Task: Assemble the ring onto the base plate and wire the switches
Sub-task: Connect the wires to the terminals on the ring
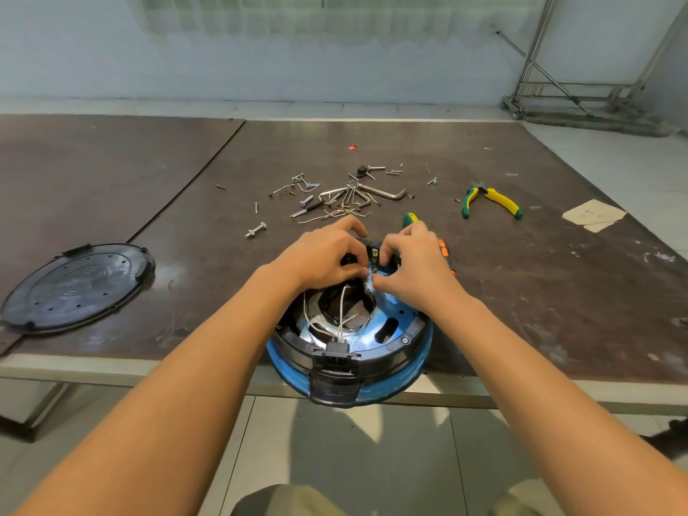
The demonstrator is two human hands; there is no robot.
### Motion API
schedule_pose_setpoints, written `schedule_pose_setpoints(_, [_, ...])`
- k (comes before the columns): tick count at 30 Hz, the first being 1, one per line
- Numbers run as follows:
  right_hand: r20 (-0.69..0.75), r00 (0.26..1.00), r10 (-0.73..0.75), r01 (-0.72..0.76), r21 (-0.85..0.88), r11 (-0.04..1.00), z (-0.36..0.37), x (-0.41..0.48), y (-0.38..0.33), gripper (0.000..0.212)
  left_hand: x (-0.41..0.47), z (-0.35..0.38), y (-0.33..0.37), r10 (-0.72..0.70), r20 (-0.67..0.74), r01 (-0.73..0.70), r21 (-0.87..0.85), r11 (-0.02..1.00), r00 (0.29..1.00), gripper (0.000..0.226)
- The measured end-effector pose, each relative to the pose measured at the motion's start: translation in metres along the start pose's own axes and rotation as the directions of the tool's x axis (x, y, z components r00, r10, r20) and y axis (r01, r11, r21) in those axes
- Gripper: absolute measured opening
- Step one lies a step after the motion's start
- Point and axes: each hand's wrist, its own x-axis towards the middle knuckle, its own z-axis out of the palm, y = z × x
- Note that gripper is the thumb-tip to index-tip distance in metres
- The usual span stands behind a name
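Note:
A round blue base plate (391,310) with a black ring (409,338) seated on it lies at the table's near edge, a black connector block (337,353) at its front. White wires (340,310) run from the block across the dark middle opening toward the far side. My left hand (320,255) and my right hand (413,266) hover over the far rim, fingers curled and pinching at a small switch part (374,256) and wire ends there. What exactly each fingertip holds is hidden by the hands.
A black round cover (78,286) lies at the left. Loose screws, bolts and hex keys (350,195) are scattered beyond the hands. Yellow-green pliers (491,201) lie at the right, a green screwdriver (409,219) behind my right hand, a paper scrap (593,216) farther right.

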Motion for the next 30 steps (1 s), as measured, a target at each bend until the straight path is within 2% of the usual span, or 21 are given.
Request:
schedule_pose_setpoints(3, [0.071,0.997,0.018,-0.010,-0.112,0.994,0.000,0.002,-0.004,0.018,0.000,-0.001,0.000,-0.010,-0.015,0.010,-0.035,0.999,1.000,0.007])
schedule_pose_setpoints(9, [0.134,0.989,0.056,-0.043,-0.104,0.994,-0.002,0.003,-0.009,0.026,0.001,-0.001,0.000,-0.006,0.001,0.006,-0.021,1.000,1.000,0.009])
schedule_pose_setpoints(14, [0.226,0.967,0.117,-0.100,-0.084,0.991,-0.008,0.005,-0.012,0.022,0.002,0.004,0.000,0.001,0.062,-0.006,0.091,0.996,0.998,0.023])
schedule_pose_setpoints(24, [0.238,0.962,0.132,-0.141,0.020,0.990,-0.007,0.006,-0.009,0.019,0.002,0.000,0.001,0.017,0.047,-0.017,-0.005,1.000,0.999,0.014])
schedule_pose_setpoints(30, [0.238,0.962,0.133,-0.139,0.008,0.990,-0.007,0.005,-0.011,0.021,0.002,0.000,0.000,0.011,0.048,-0.009,-0.031,0.999,0.999,0.013])
